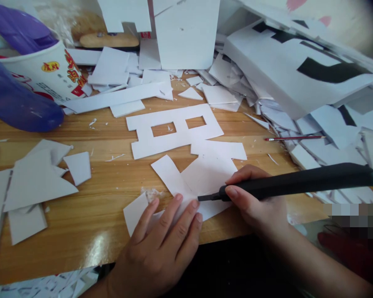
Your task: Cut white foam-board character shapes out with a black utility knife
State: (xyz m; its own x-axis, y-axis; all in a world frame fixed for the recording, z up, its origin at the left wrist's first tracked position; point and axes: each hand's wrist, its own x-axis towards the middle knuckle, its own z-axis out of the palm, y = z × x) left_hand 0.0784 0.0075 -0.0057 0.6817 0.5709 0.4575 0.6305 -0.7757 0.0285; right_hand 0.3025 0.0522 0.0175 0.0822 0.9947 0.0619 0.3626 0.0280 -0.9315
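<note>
My right hand (251, 198) is closed around a long black-handled tool (286, 182) with a narrow, blade-like dark tip. I cannot tell its exact kind. The tip touches or hovers just over a white board piece (207, 176), beside my left fingertips. With fingers stretched out and slightly apart, my left hand (168, 240) presses flat on the lower part of the white pieces. A white strip (168, 169) slants there, and a small white piece (135, 213) shows left of my fingers. Just beyond lies a white panel (178, 134) with two rectangular cutouts.
White offcuts (40, 178) lie at the left, and more scraps heap up at the back and right. A paper tub (46, 74) holds something purple, next to a blue object (21, 97). A thin red brush-like stick (295, 138) rests at right. White boards (186, 37) stand behind.
</note>
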